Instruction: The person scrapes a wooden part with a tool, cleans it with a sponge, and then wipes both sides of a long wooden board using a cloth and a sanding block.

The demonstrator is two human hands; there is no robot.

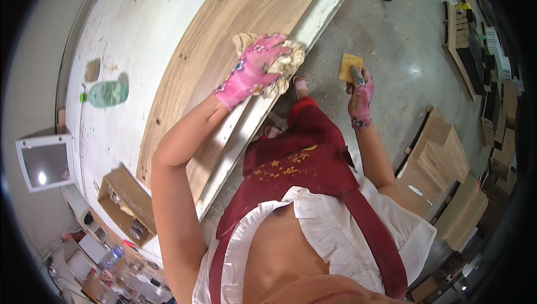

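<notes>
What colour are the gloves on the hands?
Pink with a flower pattern, on the left hand and right hand; head view.

A green plastic bottle (106, 93) lies near the desk's (134, 30) left edge; an open cardboard box (127, 203) sits at its near edge. Wooden boards (442, 161) lie stacked on the floor (403, 41).

One wooden panel (224, 41), one cloth (279, 63), one yellow sponge (348, 66), one green bottle (106, 93), one cardboard box (126, 203).

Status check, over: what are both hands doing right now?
Left hand pressing cream rag onto wooden panel. Right hand holding yellow sanding sponge off the bench, over concrete floor. Nothing blocking the panel.
</notes>
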